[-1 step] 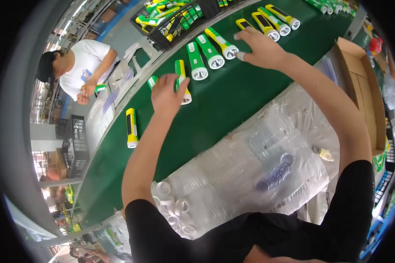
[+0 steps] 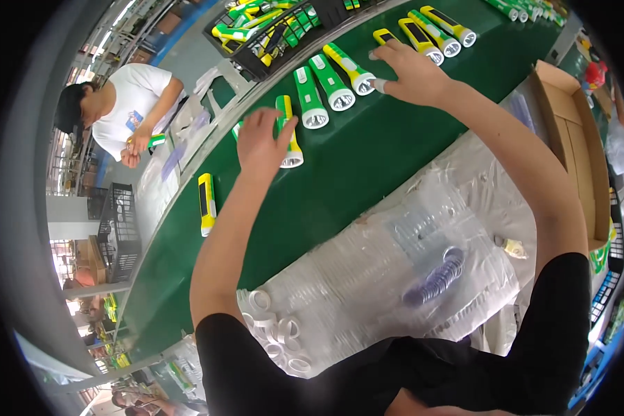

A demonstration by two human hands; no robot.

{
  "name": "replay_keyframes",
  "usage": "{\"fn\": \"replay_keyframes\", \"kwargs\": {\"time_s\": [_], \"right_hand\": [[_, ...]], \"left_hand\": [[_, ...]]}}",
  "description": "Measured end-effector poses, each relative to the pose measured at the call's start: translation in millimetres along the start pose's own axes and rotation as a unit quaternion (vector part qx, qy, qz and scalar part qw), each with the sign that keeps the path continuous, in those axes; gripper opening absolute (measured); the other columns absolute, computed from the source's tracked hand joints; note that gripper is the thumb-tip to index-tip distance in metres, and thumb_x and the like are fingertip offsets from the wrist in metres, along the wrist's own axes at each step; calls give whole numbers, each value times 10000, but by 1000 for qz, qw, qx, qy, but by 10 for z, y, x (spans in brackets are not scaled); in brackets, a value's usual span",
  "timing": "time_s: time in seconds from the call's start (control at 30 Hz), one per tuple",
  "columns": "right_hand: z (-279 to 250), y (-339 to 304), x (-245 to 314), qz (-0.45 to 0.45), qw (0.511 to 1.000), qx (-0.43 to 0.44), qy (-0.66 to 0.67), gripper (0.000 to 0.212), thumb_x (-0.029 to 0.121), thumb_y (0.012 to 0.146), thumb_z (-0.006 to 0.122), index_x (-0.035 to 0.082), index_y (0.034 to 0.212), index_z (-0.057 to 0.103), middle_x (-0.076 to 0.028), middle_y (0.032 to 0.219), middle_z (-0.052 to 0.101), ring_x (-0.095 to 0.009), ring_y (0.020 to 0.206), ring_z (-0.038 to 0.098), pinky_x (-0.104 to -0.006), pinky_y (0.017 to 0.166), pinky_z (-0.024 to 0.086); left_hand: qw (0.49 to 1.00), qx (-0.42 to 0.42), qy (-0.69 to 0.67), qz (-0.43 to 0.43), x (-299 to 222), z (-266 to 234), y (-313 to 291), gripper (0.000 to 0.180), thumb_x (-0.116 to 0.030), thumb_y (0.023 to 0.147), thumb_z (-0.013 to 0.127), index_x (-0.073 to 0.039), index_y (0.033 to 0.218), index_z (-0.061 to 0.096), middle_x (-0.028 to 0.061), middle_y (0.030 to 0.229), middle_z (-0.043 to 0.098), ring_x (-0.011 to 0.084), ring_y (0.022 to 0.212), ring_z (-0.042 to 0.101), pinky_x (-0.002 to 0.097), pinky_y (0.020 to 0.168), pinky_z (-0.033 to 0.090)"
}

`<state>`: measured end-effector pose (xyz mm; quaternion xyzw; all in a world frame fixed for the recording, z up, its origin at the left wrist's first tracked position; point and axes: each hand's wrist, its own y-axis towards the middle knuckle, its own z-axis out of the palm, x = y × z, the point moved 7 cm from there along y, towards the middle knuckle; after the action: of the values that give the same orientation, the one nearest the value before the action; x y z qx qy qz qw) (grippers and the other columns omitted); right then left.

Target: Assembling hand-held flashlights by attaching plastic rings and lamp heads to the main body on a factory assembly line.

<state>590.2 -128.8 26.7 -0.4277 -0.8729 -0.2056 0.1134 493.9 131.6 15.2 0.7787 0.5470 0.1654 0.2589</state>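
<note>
Flashlights in green, yellow and white lie in a loose row on the green conveyor belt (image 2: 312,201). My left hand (image 2: 262,142) is over it, thumb apart from the fingers, beside a yellow-green flashlight (image 2: 293,154); another flashlight is mostly hidden behind this hand. My right hand (image 2: 419,78) reaches out with fingers spread, its thumb near the lens end of a green-yellow flashlight (image 2: 350,68). Its fingertips partly cover a yellow flashlight (image 2: 384,35). Between my hands lie two green flashlights (image 2: 310,97) with white heads. A yellow flashlight with a dark panel (image 2: 206,201) lies farther left.
Across the belt stands a black crate (image 2: 277,38) full of flashlights; a co-worker (image 2: 128,104) holds one. Nearer me are plastic wrapping (image 2: 353,284), white rings (image 2: 281,329) and a stack of clear discs (image 2: 437,277). An open cardboard box (image 2: 568,132) is at right.
My left hand has shifted slightly left and up, showing more of the yellow-green flashlight beside it. The far-left flashlight sits a touch lower. My right hand is almost unmoved.
</note>
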Motion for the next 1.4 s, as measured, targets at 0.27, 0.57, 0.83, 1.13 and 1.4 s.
{"fn": "replay_keyframes", "kwargs": {"time_s": [0.27, 0.57, 0.83, 1.13, 1.4], "right_hand": [[84, 563, -672, 7, 999, -14, -46, 512, 353, 861, 650, 87, 1280, 524, -106, 1261, 504, -309, 1157, 539, -409, 973, 458], [-125, 881, -1442, 66, 998, 9, -10, 526, 331, 839, 668, 73, 1273, 523, -115, 1223, 513, -305, 1150, 538, -381, 987, 450], [-339, 1094, -2042, 108, 991, -60, 60, 517, 360, 868, 663, 28, 1243, 536, -163, 1209, 556, -323, 1126, 571, -386, 973, 463], [-327, 1087, -2329, 81, 973, -128, 172, 495, 393, 850, 686, 42, 1187, 592, -136, 1064, 634, -276, 1050, 615, -369, 924, 490], [-473, 2195, -2653, 268, 918, -259, 136, 522, 408, 775, 705, -65, 992, 673, -234, 911, 685, -368, 922, 665, -413, 820, 516]], "left_hand": [[998, -49, 27, 11, 511, 804, 1635, 524, -344, 821, 716, -30, 1224, 594, 189, 1260, 576, 362, 1136, 568, 449, 959, 459], [997, -15, 79, -19, 904, 1618, 2487, 396, -277, 853, 685, 1, 1131, 633, 208, 1013, 630, 384, 954, 603, 457, 859, 483], [999, -45, 14, -14, 850, 1674, 2464, 241, -177, 930, 591, 22, 1061, 625, 222, 985, 646, 392, 940, 611, 441, 831, 478], [999, 16, -9, -26, 777, 1155, 1930, 184, -106, 940, 568, 28, 1061, 605, 159, 926, 606, 312, 841, 595, 387, 758, 463], [984, -11, -119, -131, 975, 1096, 2117, 294, -230, 891, 695, 17, 1042, 644, 108, 945, 665, 183, 855, 629, 314, 778, 487]]}}
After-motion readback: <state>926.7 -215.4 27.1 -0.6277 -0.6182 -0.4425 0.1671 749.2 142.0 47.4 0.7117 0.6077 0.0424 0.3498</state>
